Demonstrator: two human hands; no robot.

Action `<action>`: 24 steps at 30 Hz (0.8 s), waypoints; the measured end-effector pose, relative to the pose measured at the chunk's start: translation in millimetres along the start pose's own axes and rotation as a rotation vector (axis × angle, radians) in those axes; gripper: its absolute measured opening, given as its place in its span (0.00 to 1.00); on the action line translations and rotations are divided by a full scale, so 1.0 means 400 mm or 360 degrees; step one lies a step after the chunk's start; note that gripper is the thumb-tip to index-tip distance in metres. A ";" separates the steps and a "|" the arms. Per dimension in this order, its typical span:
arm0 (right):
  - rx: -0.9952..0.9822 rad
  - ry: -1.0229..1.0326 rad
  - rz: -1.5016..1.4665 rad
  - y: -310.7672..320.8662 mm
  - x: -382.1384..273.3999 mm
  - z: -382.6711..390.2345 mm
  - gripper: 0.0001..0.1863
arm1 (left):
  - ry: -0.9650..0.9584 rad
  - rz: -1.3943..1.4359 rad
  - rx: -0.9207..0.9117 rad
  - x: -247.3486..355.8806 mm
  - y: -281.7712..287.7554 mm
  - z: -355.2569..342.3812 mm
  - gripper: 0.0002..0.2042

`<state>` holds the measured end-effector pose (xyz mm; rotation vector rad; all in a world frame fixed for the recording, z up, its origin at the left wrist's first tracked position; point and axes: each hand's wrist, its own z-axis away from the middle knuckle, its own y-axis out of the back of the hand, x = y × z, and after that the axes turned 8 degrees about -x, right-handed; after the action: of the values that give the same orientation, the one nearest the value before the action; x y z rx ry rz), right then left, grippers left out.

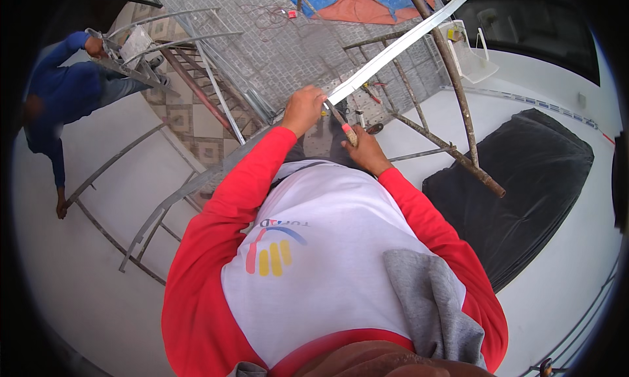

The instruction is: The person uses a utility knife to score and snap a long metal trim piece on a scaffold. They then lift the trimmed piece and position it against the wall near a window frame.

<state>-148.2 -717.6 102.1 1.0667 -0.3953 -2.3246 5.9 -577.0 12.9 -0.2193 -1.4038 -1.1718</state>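
Note:
A long, shiny metal profile [400,48] slants up and away to the right. At its near end my left hand [304,110] is closed round it, the fingertips at the edge. My right hand [368,152] grips a knife-like tool [350,134] with a red and tan handle. The tool's narrow dark blade points up to the left and meets the profile's end beside my left fingers. Whether the blade cuts into the metal cannot be made out. Below my hands, small tools [374,128] lie on a speckled board, partly hidden by my hands.
Rusty scaffold tubes [458,95] rise close on my right, with a black sheet-covered shape [517,174] behind. A co-worker in blue [78,92] stands on the left by metal frames [108,161]. Farther off are a white plastic chair [464,56] and a blue and orange tarp [367,3].

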 end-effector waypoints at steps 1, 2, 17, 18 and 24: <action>-0.0001 0.0018 0.0057 0.000 -0.001 0.001 0.21 | 0.0006 0.0025 0.0002 -0.001 0.001 -0.002 0.08; 0.0026 0.0050 0.0039 0.002 -0.002 0.003 0.20 | 0.0012 0.0050 0.0004 -0.001 0.003 -0.005 0.08; 0.0166 0.0134 -0.0409 -0.036 0.098 -0.060 0.25 | -0.0011 0.0074 0.0065 -0.007 0.030 -0.024 0.07; 0.0184 0.0155 -0.0369 -0.029 0.100 -0.054 0.27 | -0.0043 0.0086 0.0099 -0.006 0.028 -0.025 0.06; 0.0065 0.0061 -0.0407 0.026 0.100 -0.057 0.29 | 0.0009 -0.0010 0.0066 0.005 0.019 -0.031 0.08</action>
<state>-148.5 -750.1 68.3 1.2427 -0.3083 -2.5231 18.7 -583.4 15.2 -0.1821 -1.4235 -1.1466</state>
